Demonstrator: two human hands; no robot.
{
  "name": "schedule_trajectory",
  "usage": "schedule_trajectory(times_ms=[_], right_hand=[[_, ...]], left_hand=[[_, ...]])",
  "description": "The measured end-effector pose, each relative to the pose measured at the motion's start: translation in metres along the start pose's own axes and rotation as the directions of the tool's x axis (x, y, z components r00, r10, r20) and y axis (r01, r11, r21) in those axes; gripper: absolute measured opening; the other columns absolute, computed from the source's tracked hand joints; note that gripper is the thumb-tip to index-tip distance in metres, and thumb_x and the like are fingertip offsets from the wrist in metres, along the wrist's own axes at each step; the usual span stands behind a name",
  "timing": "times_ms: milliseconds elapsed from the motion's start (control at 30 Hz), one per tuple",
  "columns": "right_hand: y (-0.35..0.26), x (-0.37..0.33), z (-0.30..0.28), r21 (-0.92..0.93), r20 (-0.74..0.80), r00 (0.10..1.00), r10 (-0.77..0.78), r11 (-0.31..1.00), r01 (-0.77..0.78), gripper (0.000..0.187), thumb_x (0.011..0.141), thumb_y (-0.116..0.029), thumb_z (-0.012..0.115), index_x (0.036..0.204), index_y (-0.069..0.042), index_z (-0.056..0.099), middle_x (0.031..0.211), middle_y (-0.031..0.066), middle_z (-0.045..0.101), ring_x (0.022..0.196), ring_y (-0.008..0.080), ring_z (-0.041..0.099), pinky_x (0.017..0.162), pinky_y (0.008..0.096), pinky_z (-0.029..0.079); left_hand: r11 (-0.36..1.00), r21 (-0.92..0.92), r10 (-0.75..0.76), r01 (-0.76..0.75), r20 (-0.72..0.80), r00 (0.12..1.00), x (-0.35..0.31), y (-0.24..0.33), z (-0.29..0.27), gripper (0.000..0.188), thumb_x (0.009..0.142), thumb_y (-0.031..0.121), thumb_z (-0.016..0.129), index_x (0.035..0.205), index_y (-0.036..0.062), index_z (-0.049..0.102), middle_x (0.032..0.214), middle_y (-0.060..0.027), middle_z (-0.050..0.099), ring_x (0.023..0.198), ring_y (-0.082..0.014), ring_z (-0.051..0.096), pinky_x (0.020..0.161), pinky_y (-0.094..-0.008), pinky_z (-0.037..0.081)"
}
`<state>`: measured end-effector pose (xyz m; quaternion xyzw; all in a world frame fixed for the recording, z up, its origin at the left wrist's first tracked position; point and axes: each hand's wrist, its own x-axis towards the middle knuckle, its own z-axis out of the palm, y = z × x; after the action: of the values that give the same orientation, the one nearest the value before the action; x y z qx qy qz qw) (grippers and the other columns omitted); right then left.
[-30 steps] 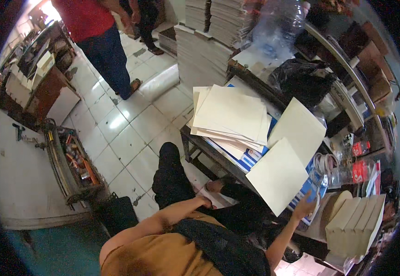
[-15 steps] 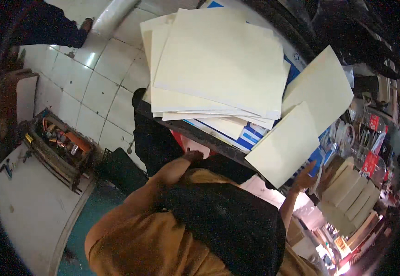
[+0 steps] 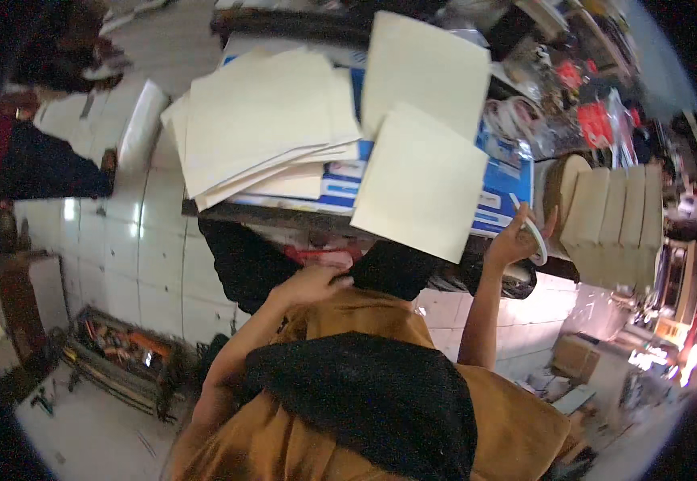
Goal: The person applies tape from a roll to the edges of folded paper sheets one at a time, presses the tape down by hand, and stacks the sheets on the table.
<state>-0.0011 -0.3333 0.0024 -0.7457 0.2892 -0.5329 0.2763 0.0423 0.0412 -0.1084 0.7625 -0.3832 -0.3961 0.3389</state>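
Observation:
My right hand (image 3: 510, 243), at the right edge of the table, is closed on a narrow white roll of tape (image 3: 535, 239). My left hand (image 3: 316, 282) lies low in front of my body with its fingers stretched out, close to a pink and red thing (image 3: 328, 258) under the table edge. Two cream sheets (image 3: 422, 183) overlap on the table in front of me, the nearer one jutting past the front edge. Left of them is a loose pile of cream sheets (image 3: 260, 120). Blue and white printed packaging (image 3: 339, 188) shows beneath.
Clear rolls of tape (image 3: 511, 118) and red-and-clear plastic packs (image 3: 595, 124) sit at the right of the table. Beyond my right hand stand several thick cream blocks (image 3: 611, 208). A tray of tools (image 3: 116, 341) is at lower left. Another person's leg (image 3: 56, 164) shows at far left.
The view has swung, so the table and sheets appear further left and more level. My right hand has come up with the white roll of tape in it; my left hand stays low.

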Motion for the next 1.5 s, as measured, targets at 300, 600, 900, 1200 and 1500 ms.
schedule_trajectory(times_ms=[300,600,900,1200,1500], right_hand=[[-0.065,-0.019,-0.043,0.407,0.088,0.892,0.443,0.802,-0.438,0.069,0.095,0.001,0.069,0.155,-0.01,0.037,0.093,0.0083,0.069,0.089,0.015,0.063,0.084,0.0301,0.051],[-0.071,-0.044,-0.072,0.289,0.057,0.898,0.437,0.853,-0.434,0.061,0.099,-0.001,0.064,0.155,-0.008,0.039,0.091,0.0043,0.065,0.084,0.0111,0.059,0.081,0.0277,0.048],[-0.071,-0.059,-0.033,0.34,0.124,0.916,0.38,0.851,-0.399,0.069,0.095,0.001,0.07,0.155,-0.006,0.038,0.09,0.0062,0.07,0.087,0.0119,0.064,0.084,0.0253,0.051],[-0.087,-0.088,0.034,0.163,0.527,0.819,-0.226,0.973,0.163,0.035,0.088,-0.003,0.076,0.12,-0.002,0.064,0.117,0.0137,0.069,0.099,0.0202,0.069,0.097,0.0393,0.045],[-0.098,-0.105,0.051,0.225,0.634,0.747,-0.201,0.972,0.07,0.066,0.089,-0.005,0.073,0.149,0.0,0.045,0.092,0.0018,0.07,0.1,0.0169,0.068,0.098,0.0395,0.039]], left_hand=[[0.791,0.576,0.436,-0.208,-0.291,0.852,0.038,0.138,-0.08,0.067,0.1,0.049,0.058,0.153,0.01,0.046,0.163,-0.0166,0.034,0.15,-0.0433,0.03,0.12,-0.0546,0.032],[0.727,0.684,0.355,0.053,-0.44,0.825,0.068,0.124,-0.036,0.074,0.1,0.046,0.057,0.158,0.0066,0.036,0.167,-0.0179,0.025,0.152,-0.0478,0.022,0.121,-0.0569,0.025],[0.795,0.601,0.323,0.086,-0.539,0.778,0.104,0.141,-0.058,0.069,0.1,0.045,0.058,0.153,0.0036,0.042,0.162,-0.0211,0.033,0.146,-0.0468,0.031,0.119,-0.0558,0.027],[0.947,0.32,0.251,-0.034,-0.667,0.701,0.032,0.118,-0.065,0.076,0.093,0.023,0.071,0.153,-0.0026,0.033,0.153,-0.0211,0.044,0.141,-0.0417,0.04,0.118,-0.0537,0.029],[0.959,0.25,0.282,-0.137,-0.759,0.587,0.028,0.096,-0.037,0.086,0.083,0.003,0.074,0.153,-0.0071,0.025,0.144,-0.0224,0.054,0.135,-0.0404,0.048,0.117,-0.0497,0.031]])
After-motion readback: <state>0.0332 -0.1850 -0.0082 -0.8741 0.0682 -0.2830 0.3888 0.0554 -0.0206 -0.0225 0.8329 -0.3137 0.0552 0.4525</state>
